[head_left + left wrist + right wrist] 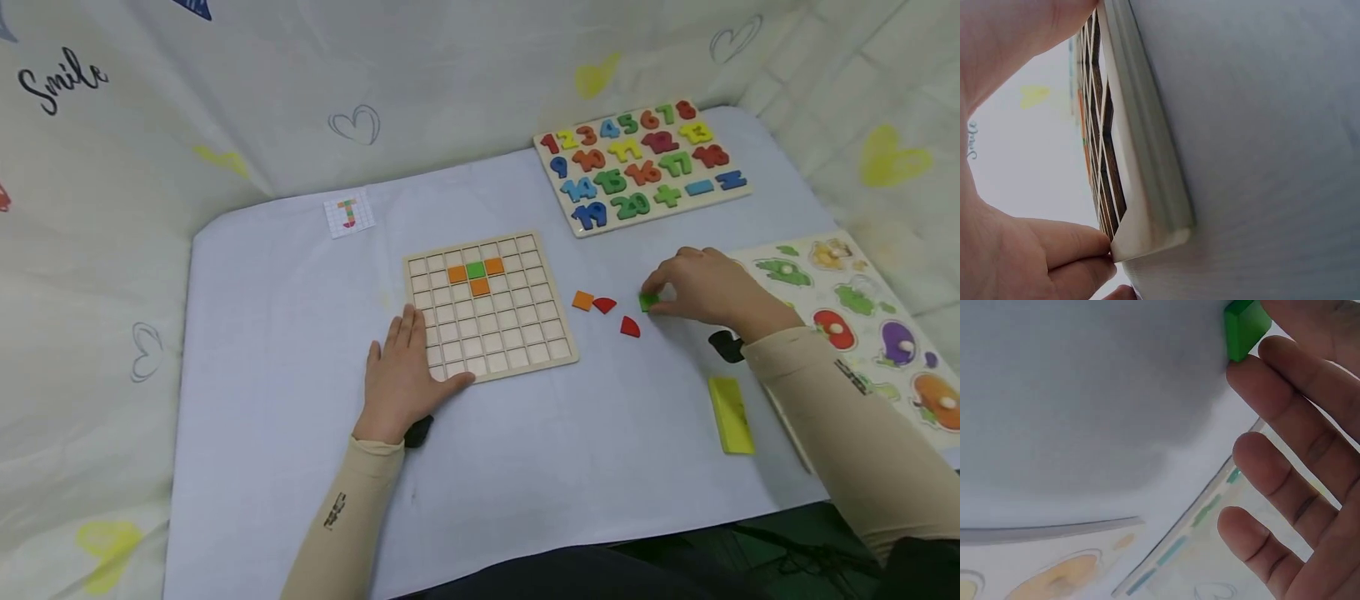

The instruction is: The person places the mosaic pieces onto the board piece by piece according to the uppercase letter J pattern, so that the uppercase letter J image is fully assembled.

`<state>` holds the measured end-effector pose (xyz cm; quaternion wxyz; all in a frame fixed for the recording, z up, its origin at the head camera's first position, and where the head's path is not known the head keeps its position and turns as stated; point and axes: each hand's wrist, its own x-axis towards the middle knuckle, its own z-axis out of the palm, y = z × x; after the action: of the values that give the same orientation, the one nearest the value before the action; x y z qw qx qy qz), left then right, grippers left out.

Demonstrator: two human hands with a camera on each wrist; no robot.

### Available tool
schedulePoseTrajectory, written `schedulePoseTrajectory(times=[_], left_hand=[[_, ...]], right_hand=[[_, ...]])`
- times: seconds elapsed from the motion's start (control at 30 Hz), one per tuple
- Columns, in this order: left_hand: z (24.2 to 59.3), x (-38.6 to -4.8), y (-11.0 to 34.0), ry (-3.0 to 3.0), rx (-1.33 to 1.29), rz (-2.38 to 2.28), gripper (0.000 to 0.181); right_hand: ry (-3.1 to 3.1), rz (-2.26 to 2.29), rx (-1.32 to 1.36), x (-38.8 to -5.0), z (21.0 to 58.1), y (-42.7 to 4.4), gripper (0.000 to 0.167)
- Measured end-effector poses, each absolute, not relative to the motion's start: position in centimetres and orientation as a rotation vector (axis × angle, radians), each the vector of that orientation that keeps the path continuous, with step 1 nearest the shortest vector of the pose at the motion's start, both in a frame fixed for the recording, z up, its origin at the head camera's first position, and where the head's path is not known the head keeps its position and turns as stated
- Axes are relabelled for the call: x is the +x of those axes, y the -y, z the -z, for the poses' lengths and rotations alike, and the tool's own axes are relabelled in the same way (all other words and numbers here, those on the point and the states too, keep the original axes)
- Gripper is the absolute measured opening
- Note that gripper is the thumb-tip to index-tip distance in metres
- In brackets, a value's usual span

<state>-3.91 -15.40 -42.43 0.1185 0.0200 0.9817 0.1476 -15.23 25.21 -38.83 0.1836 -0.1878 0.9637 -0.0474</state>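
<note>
A wooden grid board (517, 361) lies mid-table, with orange square tiles (480, 287) and one green square tile (476, 270) set in its upper cells. My left hand (401, 375) rests against the board's lower left corner, fingers along the left edge and thumb at the bottom edge. To the right of the board, my right hand (701, 287) pinches a green square tile (1249, 328) between thumb and fingers at the table surface. Near it lie a loose orange tile (582, 301) and two red quarter-circle pieces (630, 327).
A small pattern card (349, 213) with a coloured figure lies at the back left. The number puzzle board (652, 218) is at the back right. On the right, a vegetable puzzle board (806, 287) sits partly under my right arm, beside a yellow block (731, 417).
</note>
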Motion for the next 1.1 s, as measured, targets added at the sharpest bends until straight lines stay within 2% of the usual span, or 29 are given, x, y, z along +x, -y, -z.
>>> schedulePoseTrajectory(times=[0.43, 0.9, 1.1], left_hand=[[42.5, -3.9, 15.5, -2.858, 0.03, -0.45, 0.126], [42.7, -3.9, 15.3, -2.882, 0.035, -0.422, 0.126], [42.8, -3.9, 15.3, -2.878, 0.025, -0.428, 0.128]], right_hand=[[-2.755, 0.149, -0.587, -15.3, 39.7, -24.2, 0.031], [-2.795, 0.261, -0.92, -16.1, 39.4, -17.5, 0.022], [-2.771, 0.301, -1.023, -16.6, 40.0, -13.9, 0.023]])
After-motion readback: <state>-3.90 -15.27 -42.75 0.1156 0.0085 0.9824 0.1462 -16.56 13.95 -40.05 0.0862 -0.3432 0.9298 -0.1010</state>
